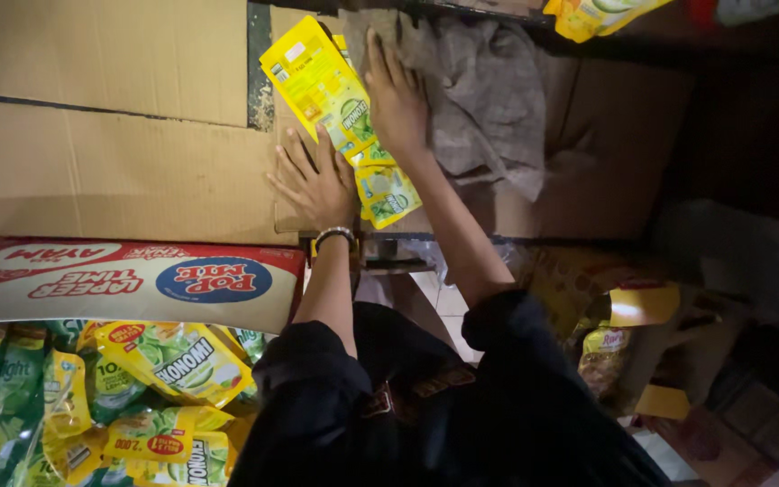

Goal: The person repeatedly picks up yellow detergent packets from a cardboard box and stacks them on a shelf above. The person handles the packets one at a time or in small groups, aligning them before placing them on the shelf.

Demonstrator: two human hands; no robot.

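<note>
A strip of yellow sachets [331,95] with green fruit pictures lies slanted across a cardboard box top [137,171]. My right hand [396,99] lies on the strip's right edge with its fingers stretched over a grey cloth [484,90]. Its thumb is hidden under the sachets, and it seems to pinch them. My left hand [317,185] rests flat on the cardboard with its fingers spread, just left of the strip's lower end, and holds nothing. A bracelet [334,234] circles that wrist.
A red, white and blue carton [128,280] sits below the cardboard. Under it at lower left is a pile of yellow and green sachets [92,397]. More yellow packets [588,13] hang at the top. Bags and yellow cards [628,325] crowd the dark right side.
</note>
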